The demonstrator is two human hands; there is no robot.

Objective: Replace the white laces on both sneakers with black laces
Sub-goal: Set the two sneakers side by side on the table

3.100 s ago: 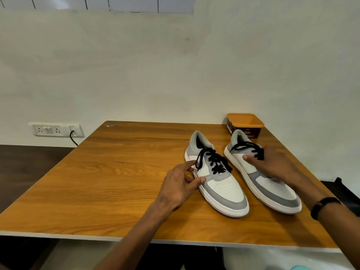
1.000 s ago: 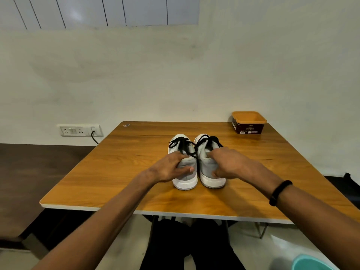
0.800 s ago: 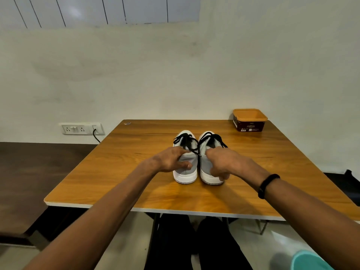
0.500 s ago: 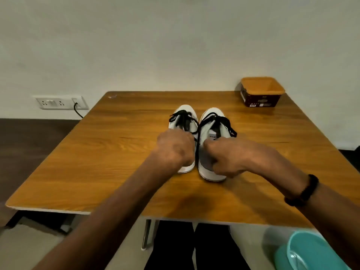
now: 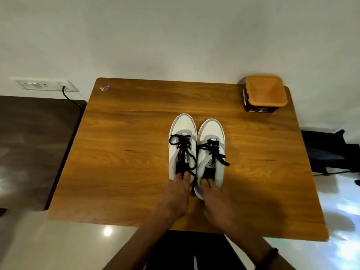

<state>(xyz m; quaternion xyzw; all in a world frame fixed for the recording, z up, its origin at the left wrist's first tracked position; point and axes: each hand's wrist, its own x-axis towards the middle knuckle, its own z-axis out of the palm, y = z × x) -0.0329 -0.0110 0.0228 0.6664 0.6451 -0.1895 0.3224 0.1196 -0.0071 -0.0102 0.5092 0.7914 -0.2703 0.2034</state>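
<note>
2 sneakers stand side by side on the table (image 5: 120, 172), toes pointing to the far edge, their inner sides touching or nearly so. The left sneaker (image 5: 182, 133) and the right sneaker (image 5: 211, 137) are both white with grey panels, and each carries 1 black lace: the left lace (image 5: 182, 146) lies in loose loops over the tongue, with a strand trailing toward the gap between the shoes, and the right lace (image 5: 214, 151) has an end spilling over the shoe's right side. 2 hands reach in from the near edge. The left hand (image 5: 175, 197) grips the heel of the left sneaker, fingers hooked over the collar into the opening. The right hand (image 5: 216, 201) grips the heel of the right sneaker the same way; a dark band (image 5: 269, 257) sits on that wrist. 1 orange tub (image 5: 265, 94) stands at the far right corner, well apart from the shoes. 1 small sticker (image 5: 104, 87) lies at the far left corner. On the wall to the left, 1 socket strip (image 5: 44, 85) holds 1 plugged cable (image 5: 72, 99).
</note>
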